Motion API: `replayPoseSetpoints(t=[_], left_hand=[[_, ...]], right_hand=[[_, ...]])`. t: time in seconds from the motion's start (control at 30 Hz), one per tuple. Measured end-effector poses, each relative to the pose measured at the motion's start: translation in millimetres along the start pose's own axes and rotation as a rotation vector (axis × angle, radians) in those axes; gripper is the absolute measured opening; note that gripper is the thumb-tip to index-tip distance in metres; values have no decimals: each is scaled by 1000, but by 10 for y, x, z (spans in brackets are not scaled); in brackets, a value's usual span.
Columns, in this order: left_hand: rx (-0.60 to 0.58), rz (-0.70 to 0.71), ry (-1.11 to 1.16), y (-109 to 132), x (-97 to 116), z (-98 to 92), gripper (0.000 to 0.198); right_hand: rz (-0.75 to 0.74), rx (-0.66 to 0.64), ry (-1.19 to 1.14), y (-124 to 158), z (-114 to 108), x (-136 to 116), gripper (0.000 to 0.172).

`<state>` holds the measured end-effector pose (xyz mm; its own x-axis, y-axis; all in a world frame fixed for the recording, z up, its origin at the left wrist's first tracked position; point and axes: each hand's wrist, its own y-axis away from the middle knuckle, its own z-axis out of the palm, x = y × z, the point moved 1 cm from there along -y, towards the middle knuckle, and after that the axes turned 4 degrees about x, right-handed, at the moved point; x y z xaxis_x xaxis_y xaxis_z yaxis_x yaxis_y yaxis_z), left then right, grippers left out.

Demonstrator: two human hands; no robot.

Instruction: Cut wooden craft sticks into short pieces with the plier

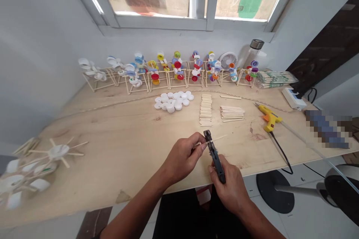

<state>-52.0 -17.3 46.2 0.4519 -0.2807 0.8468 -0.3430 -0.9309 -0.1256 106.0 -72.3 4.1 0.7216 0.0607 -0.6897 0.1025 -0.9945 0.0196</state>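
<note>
My left hand (185,154) pinches a thin wooden stick (219,138) near the table's front edge. The stick passes across the jaws of a dark cutting tool, which looks like pliers (215,157). Wrapped round the handles of that tool is my right hand (230,183). Beyond the hands lie a column of short cut sticks (205,110) and a pile of longer sticks (232,113), with a few more sticks (230,97) behind. White bottle caps (174,101) are grouped to the left of them.
Stick frames with coloured caps (177,74) line the wall. At right lie a yellow glue gun (269,117), a power strip (294,99) and bagged sticks (277,79). Spoked cap wheels (58,152) sit at left. A bottle (252,54) and small fan (228,61) stand behind.
</note>
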Motion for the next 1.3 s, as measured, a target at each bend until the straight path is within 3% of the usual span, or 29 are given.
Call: replayPoseSetpoints(t=[0.53,0.7,0.83,1.03,1.3], left_hand=[[-76,35,149,-132,-228,14,10],[-63,60,140,-149,-284,22,9],[-29,76,110,-170,-295,31,11],[119,152,-94,-132,-304,88,13],[319,310,-656,-44,-220,146,19]], right_hand=[[9,25,-37,-88,165,118,17],[1,106,49,-77,238,134,20],[9,84,71,-109,209,115,18],[50,-45,43,-182,63,34,12],[68,-113,-68,-183,-70,-40,13]])
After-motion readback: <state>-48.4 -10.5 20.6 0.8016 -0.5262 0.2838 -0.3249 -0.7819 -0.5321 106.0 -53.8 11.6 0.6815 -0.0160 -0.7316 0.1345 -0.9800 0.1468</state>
